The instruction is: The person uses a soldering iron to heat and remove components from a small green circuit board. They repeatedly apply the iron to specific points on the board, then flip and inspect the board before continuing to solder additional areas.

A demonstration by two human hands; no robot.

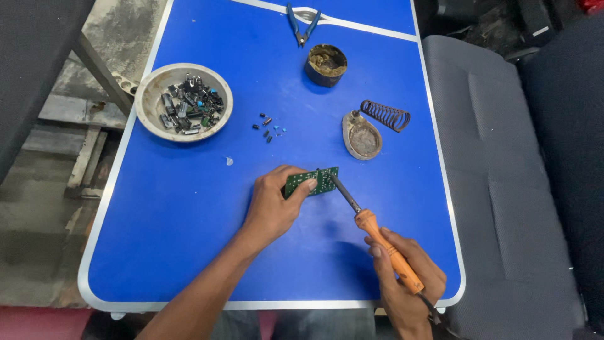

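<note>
My left hand [272,203] pinches a small green circuit board [321,181] and holds it tilted just above the blue table [176,214]. My right hand [402,277] grips the orange handle of a soldering iron [377,236]. The iron's dark metal tip rests against the board's upper edge. Both forearms come in from the table's near edge.
A metal bowl [151,94] of small electronic parts stands at the left. Loose components [267,129] lie mid-table. A coil-spring iron stand [368,129], a round flux tin [326,64] and blue-handled cutters [302,25] sit farther back. A grey seat [503,189] borders the right.
</note>
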